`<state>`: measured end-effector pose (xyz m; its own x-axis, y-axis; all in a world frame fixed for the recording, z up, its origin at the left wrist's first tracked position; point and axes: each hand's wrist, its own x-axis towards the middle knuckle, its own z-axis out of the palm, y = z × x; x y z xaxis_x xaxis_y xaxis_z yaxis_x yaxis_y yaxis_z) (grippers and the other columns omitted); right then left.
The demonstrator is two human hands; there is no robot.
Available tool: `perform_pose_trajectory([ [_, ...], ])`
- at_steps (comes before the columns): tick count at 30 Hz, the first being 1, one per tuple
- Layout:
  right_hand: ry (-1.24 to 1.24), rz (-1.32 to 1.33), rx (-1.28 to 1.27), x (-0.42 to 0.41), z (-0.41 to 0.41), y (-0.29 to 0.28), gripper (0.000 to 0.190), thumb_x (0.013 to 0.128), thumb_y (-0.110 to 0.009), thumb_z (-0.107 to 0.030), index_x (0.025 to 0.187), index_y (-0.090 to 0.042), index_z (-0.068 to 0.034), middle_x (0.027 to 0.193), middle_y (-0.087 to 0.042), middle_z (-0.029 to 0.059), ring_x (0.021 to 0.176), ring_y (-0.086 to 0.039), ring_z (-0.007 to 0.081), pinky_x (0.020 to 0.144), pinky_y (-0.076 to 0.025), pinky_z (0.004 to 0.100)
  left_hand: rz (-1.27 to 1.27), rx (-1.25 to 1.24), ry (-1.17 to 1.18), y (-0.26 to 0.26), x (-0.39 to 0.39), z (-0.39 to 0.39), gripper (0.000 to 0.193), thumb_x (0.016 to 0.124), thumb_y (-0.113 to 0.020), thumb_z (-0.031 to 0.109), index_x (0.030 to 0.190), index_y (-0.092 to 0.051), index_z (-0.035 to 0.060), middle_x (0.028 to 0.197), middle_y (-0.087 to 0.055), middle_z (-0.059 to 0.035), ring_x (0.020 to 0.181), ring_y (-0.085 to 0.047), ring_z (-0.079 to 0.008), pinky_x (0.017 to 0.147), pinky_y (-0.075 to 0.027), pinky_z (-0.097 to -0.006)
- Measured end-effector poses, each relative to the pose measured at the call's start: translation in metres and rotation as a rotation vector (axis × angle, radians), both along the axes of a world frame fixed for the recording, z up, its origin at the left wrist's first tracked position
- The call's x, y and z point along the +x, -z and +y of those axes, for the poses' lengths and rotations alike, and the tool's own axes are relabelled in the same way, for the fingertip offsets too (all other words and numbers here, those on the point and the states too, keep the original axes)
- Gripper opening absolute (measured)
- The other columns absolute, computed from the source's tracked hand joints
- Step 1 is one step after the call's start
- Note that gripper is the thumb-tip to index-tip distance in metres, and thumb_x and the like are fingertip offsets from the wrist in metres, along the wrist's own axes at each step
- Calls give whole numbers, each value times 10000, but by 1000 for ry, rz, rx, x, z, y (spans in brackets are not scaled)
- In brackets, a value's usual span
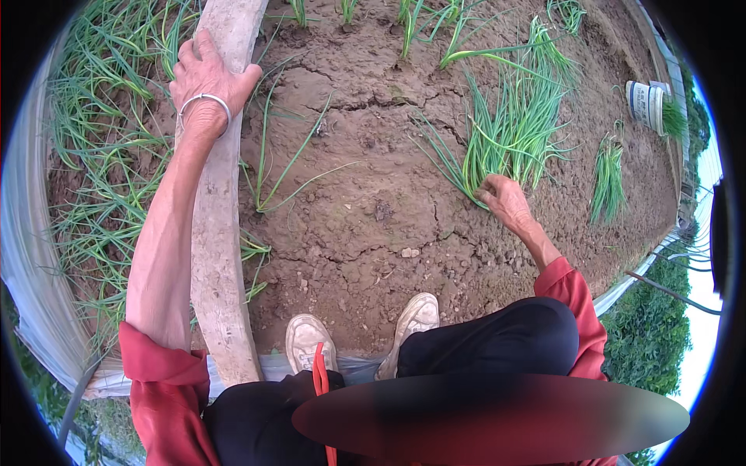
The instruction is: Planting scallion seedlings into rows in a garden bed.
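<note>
My left hand (207, 81), with a silvery bangle at the wrist, presses palm down on a long wooden plank (215, 233). Its thumb sticks out past the plank's right edge, and it holds nothing. Over on the right, my right hand (506, 198) has thumb and fingers pinched at the pale lower ends of green onion seedlings (507, 128). These lie in a loose heap on the soil, leaves pointing away from me. Fingertips partly hide the stems there, so the number held is unclear. A single green onion plant (262, 198) stands in the soil right of the plank.
Dense green onions (111, 145) grow left of the plank. More plants (408, 29) stand at the far side. A small bundle (608, 177) and a tipped white bucket (646, 108) with greenery lie right. My shoes (312, 343) rest on cracked soil (361, 233) near plastic sheeting (277, 370).
</note>
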<state>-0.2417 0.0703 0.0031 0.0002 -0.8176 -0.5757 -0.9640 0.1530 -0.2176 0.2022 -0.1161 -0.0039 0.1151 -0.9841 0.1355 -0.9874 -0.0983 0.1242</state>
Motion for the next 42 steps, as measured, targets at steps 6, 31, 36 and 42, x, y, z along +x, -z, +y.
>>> perform_pose_trajectory([
  [6, -53, 157, -231, -23, 53, 32, 225, 703, -666, -61, 902, -568, -23, 878, -565, 178, 818, -580, 372, 707, -472, 439, 10, -11, 30, -3, 2, 0, 963, 644, -648, 479, 1398, -255, 27, 1376, -322, -249, 1211, -408, -410, 974, -356, -509],
  [31, 764, -952, 125, 38, 40, -18, 109, 893, -599, -153, 911, -541, -62, 840, -616, 31, 647, -591, 81, 546, -493, 216, 18, -4, 31, -4, -1, -1, 960, 645, -656, 488, 1392, -258, 36, 1369, -320, -251, 1201, -413, -413, 970, -361, -499],
  [36, 500, -950, -87, 82, -11, -74, 196, 841, -668, -107, 937, -515, -31, 849, -610, 50, 650, -600, 96, 524, -495, 221, 41, -23, 53, 1, 6, 4, 925, 633, -677, 468, 1339, -289, 13, 1340, -336, -245, 1182, -422, -413, 957, -366, -498],
  [42, 195, -1081, -161, 139, -138, -78, 260, 855, -616, -102, 1089, -555, -4, 853, -629, 58, 743, -644, 128, 636, -522, 237, 37, -38, 38, -1, 5, 1, 942, 627, -674, 443, 1361, -271, 12, 1343, -329, -239, 1168, -427, -402, 942, -371, -491],
])
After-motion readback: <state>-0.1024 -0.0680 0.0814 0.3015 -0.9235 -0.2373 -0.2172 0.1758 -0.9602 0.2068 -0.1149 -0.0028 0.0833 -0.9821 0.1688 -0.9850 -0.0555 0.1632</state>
